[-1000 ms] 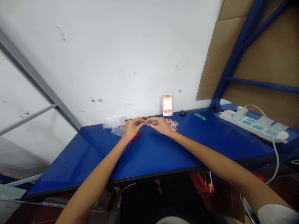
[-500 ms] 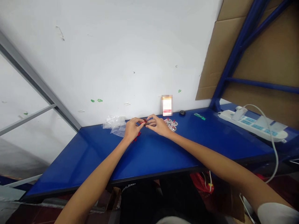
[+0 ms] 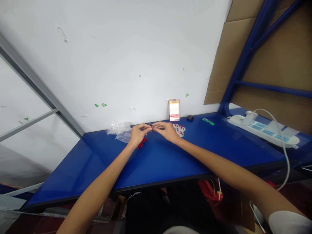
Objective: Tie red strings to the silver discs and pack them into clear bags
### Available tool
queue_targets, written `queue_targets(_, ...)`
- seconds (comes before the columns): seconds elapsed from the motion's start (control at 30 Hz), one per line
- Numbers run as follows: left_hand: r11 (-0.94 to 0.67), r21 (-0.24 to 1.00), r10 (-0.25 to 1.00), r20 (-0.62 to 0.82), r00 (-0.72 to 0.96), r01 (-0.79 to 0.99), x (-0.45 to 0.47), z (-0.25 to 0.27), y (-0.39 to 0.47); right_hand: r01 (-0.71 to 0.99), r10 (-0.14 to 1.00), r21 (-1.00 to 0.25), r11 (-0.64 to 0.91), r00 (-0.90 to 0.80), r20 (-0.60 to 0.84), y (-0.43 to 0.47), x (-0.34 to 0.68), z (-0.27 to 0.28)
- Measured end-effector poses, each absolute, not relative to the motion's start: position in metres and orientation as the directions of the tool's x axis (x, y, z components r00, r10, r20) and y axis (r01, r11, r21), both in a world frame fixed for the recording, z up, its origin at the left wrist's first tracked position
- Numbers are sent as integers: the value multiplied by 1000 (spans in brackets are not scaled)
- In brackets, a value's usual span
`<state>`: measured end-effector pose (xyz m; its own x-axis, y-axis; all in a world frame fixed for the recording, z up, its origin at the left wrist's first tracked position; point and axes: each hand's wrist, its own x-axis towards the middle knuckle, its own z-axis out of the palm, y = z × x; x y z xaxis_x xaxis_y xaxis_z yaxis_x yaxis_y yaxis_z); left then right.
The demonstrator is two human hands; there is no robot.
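Note:
My left hand (image 3: 138, 134) and my right hand (image 3: 167, 131) meet above the blue table, fingertips pinched together on a small dark round disc (image 3: 152, 127). The fingers cover most of it, and a bit of red that showed by it earlier is hard to make out. Just below my left hand lies a bundle of red cords (image 3: 141, 144). Several silver discs with red tops (image 3: 181, 129) rest beside my right hand, partly behind it.
Clear plastic bags (image 3: 119, 128) lie at the back left of the blue table (image 3: 156, 162). Against the wall leans a lit phone-like panel (image 3: 174, 110), blurred out. Farther right are a black coil-like ring (image 3: 190, 117), a green tool (image 3: 208, 121) and a white power strip (image 3: 265, 130).
My right fingers have closed in from a looser, spread pose and now pinch at the disc against my left fingertips. The disc has turned and shows less.

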<state>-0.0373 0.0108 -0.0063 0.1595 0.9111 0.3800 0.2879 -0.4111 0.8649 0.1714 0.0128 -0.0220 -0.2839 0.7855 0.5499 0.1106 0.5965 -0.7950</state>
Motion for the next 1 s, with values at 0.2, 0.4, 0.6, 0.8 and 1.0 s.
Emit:
queue_targets(0.2,-341,920,933,305,192,193,-40,-13,14,260,731,-686,679,-328,599,13,179,-15)
queue_targets(0.4,-250,961,930,204,305,118,-43,-18,15,382,640,-513,768,-434,634,11,186,-6)
queue_targets(0.6,-338,905,928,274,253,258,-44,-12,16,665,697,-286,690,-504,510,19,213,16)
queue_targets(0.8,-394,826,918,337,207,404,-50,-12,21,708,789,-380,596,-429,439,40,250,26)
queue_targets(1.0,-404,788,914,328,239,465,-52,-11,21,720,803,-373,586,-455,384,47,246,9)
